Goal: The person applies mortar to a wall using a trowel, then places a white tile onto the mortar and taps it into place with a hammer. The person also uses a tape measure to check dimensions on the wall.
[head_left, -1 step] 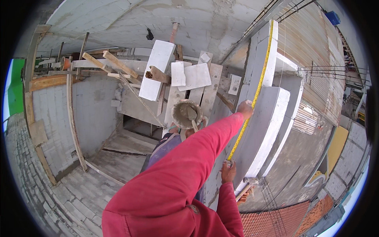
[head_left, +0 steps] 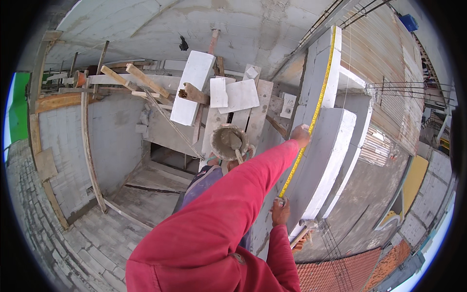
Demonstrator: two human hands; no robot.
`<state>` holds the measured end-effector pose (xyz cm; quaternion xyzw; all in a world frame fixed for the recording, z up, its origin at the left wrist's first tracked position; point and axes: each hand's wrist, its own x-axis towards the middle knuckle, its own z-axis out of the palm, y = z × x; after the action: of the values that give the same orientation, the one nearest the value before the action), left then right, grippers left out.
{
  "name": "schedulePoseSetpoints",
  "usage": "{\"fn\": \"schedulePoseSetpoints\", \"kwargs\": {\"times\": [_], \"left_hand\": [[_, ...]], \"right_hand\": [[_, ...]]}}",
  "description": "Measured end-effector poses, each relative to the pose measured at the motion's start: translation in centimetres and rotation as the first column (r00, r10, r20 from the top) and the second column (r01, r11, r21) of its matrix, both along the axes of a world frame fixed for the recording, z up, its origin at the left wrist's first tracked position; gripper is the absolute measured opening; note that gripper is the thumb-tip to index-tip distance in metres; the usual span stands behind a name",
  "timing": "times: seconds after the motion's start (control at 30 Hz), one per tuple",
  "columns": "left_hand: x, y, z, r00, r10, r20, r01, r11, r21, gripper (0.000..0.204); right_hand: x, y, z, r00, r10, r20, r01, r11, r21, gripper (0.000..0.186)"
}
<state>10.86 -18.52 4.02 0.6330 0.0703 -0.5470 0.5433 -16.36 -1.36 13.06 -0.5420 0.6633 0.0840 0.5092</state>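
Observation:
A yellow tape measure (head_left: 317, 108) stretches along the top of a pale block wall (head_left: 304, 87), its blade running from the far end toward me. My left hand (head_left: 300, 136) reaches across at about mid-length, its fingers closed at the blade's edge. Nearer to me, my right hand (head_left: 280, 212) grips the near end of the tape, where a small bit of the case shows. A white aerated block (head_left: 335, 146) lies along the wall's right side, beside the tape. Both my arms are in red sleeves.
Left of my arm stands a mortar bucket (head_left: 223, 149) with a trowel (head_left: 236, 141) in it. Planks (head_left: 262, 100) hold cut block pieces (head_left: 242, 95); a long white block (head_left: 192, 87) lies behind. Timber props (head_left: 87, 146) border a deep drop to the left. Thin rebar (head_left: 408, 88) sticks out at right.
Almost nothing differs. The view has shifted very slightly; both hands stay at the same places on the tape.

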Motion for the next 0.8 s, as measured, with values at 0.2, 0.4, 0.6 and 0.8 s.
{"fn": "schedulePoseSetpoints", "kwargs": {"times": [0.2,0.4,0.6,0.8], "left_hand": [[1.2,0.6,-1.0,0.993,0.103,-0.058,-0.108,0.990,-0.094,0.032],[2.1,1.5,-1.8,0.983,0.141,-0.120,-0.156,0.979,-0.127,0.040],[2.8,1.2,-1.9,0.983,0.127,-0.136,-0.147,0.978,-0.148,0.046],[3.0,1.7,-0.4,0.995,0.097,-0.028,-0.100,0.983,-0.151,0.043]], "right_hand": [[4.9,-1.6,0.0,0.991,-0.094,0.097,0.080,0.987,0.136,0.047],[8.3,-2.0,-0.2,0.993,-0.058,0.103,0.048,0.994,0.093,0.046],[11.4,-4.0,-1.4,0.972,-0.114,0.206,0.088,0.988,0.129,0.053],[13.8,-5.9,-1.2,0.952,-0.152,0.265,0.117,0.983,0.144,0.049]]}}
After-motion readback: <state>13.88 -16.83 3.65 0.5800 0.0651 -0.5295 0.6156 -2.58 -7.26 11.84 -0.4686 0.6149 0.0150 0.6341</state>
